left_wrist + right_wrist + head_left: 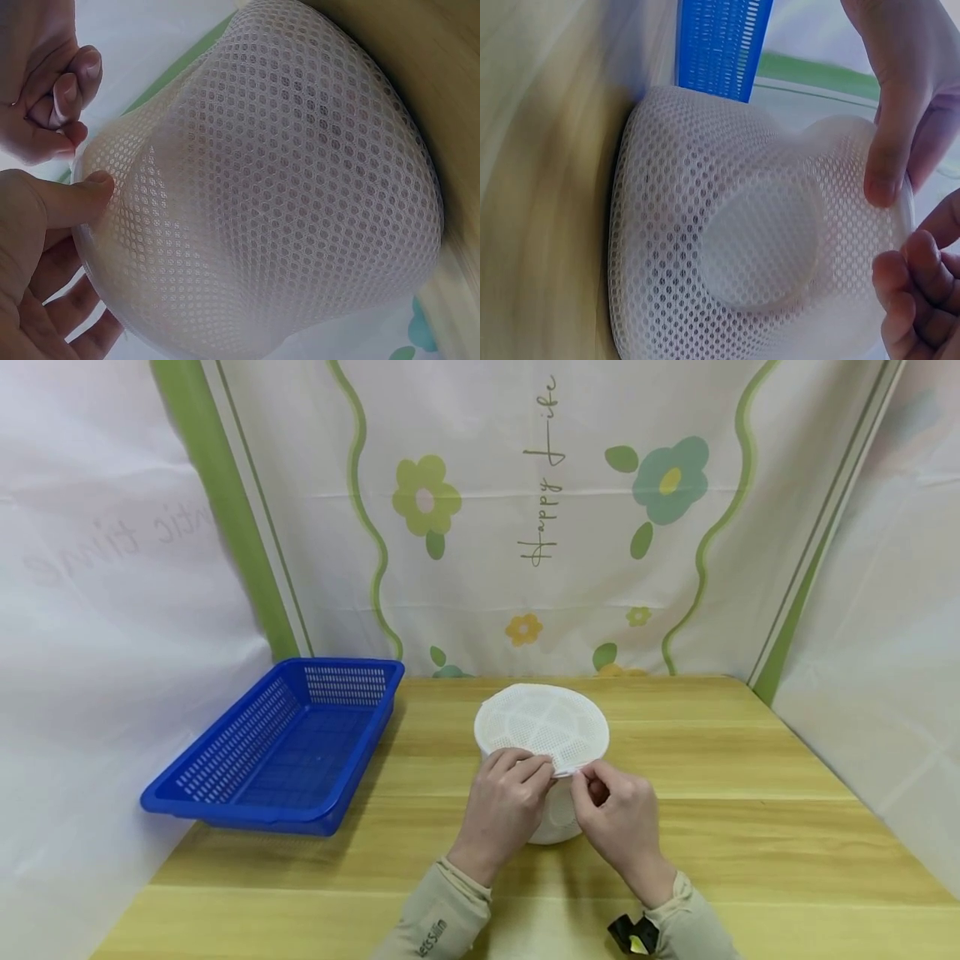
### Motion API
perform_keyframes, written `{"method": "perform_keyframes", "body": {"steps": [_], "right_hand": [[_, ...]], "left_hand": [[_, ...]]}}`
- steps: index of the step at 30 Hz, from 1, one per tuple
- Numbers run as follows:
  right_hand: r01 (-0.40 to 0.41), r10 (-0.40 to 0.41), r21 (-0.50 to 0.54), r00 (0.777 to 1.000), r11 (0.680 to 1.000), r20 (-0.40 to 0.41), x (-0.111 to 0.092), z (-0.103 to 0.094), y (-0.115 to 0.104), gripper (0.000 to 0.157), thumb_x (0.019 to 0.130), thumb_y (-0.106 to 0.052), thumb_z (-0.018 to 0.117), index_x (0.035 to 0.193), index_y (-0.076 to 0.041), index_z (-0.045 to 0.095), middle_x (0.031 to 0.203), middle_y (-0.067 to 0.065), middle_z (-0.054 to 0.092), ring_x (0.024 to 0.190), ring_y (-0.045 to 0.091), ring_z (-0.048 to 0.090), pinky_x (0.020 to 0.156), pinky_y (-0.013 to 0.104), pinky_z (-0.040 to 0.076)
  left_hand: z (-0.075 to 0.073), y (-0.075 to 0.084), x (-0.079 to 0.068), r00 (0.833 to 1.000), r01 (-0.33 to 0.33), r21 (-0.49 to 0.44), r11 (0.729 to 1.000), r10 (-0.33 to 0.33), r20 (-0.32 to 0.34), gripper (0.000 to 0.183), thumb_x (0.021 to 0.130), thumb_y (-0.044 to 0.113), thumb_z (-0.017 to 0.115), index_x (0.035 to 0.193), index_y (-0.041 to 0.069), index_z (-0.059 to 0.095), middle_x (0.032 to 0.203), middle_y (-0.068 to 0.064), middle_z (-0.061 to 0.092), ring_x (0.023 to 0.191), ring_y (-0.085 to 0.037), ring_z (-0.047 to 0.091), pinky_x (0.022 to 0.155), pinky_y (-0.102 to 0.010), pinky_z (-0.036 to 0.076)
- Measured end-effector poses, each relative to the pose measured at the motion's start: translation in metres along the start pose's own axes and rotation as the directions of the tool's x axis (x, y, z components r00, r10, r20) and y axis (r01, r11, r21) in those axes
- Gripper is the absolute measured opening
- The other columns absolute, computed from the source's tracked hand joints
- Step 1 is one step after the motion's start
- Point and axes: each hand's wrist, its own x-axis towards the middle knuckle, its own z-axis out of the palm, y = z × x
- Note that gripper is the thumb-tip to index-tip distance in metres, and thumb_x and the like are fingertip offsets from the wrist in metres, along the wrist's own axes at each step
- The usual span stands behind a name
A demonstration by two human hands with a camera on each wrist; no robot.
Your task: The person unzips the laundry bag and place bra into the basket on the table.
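A white mesh laundry bag (536, 722) stands upright on the table, its round lid facing up. My left hand (506, 806) grips the near rim, with the thumb on the mesh side (300, 165) and the fingers over the edge. Right beside it, my right hand (621, 818) pinches the rim's edge along the zipper seam; its other fingers are curled. Whatever small piece lies between the right fingertips is hidden. In the right wrist view, a round patch shows on the side of the mesh bag (667, 217).
To the left a blue plastic basket (322, 760) with slotted walls sits on the wooden table (720, 860). Printed curtains (480, 568) enclose the back and both sides. A small black object (633, 935) is at the right sleeve.
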Motion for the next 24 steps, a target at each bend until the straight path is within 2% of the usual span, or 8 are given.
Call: {"method": "perform_keyframes", "body": {"steps": [7, 14, 24], "right_hand": [[-0.028, 0.028, -0.010, 1.000, 1.000, -0.006, -0.0013, -0.0004, 0.0020, 0.018, 0.079, -0.002, 0.062, 0.064, -0.013, 0.060, 0.052, -0.011, 0.045, 0.042, 0.003, 0.037, 0.038, 0.018, 0.032], [-0.004, 0.003, 0.032, 0.999, 0.999, 0.041, -0.0003, -0.0024, 0.0015, 0.018, 0.082, -0.002, 0.062, 0.067, -0.013, 0.060, 0.056, -0.011, 0.046, 0.045, 0.003, 0.040, 0.040, 0.018, 0.034], [0.024, -0.031, 0.110, 0.998, 0.994, 0.057, -0.0005, 0.0000, 0.0016, 0.018, 0.081, 0.002, 0.064, 0.070, -0.012, 0.062, 0.056, -0.011, 0.048, 0.046, 0.001, 0.041, 0.040, 0.016, 0.036]], "left_hand": [[-0.0010, -0.0003, -0.0004, 1.000, 0.011, -0.013, 1.000, -0.011, 0.002, 0.006, 0.083, 0.013, 0.080, 0.086, 0.012, 0.075, 0.094, 0.002, 0.073, 0.087, -0.014, 0.064, 0.084, -0.029, 0.051], [-0.0008, -0.0004, -0.0004, 0.999, 0.038, -0.043, 0.998, -0.037, 0.008, 0.006, 0.084, 0.013, 0.078, 0.088, 0.011, 0.075, 0.097, 0.001, 0.072, 0.091, -0.016, 0.063, 0.086, -0.029, 0.051], [0.0021, 0.0001, -0.0019, 0.999, 0.050, -0.067, 0.996, -0.051, -0.012, 0.012, 0.082, 0.015, 0.081, 0.093, 0.012, 0.076, 0.101, 0.000, 0.071, 0.095, -0.016, 0.063, 0.085, -0.028, 0.051]]}}
